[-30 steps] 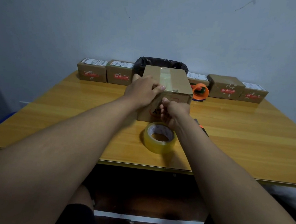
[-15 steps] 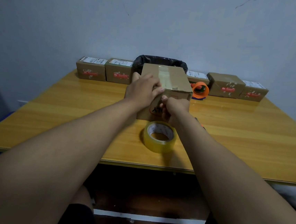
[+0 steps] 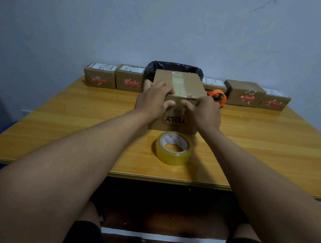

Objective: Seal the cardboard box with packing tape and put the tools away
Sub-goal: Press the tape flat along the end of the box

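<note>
A brown cardboard box (image 3: pixel 186 84) stands mid-table, a strip of clear tape running over its top and down the near face, where "TOLY" reads upside down. My left hand (image 3: pixel 154 99) lies on the box's top left edge, fingers curled over the near face. My right hand (image 3: pixel 205 112) presses flat against the near face at the right corner, fingers spread. A roll of clear packing tape (image 3: pixel 173 147) lies flat just in front of the box. An orange tape dispenser (image 3: pixel 218 95) peeks out behind the box on the right.
Small brown parcels line the table's back edge: two at the left (image 3: pixel 101 76), several at the right (image 3: pixel 244 93). A black-lined bin (image 3: pixel 157 66) sits behind the box. The wooden table (image 3: pixel 270 151) ends near my knees.
My right hand has slid from the middle of the near face to its right corner, uncovering the printed logo. The left hand stays on the top left edge.
</note>
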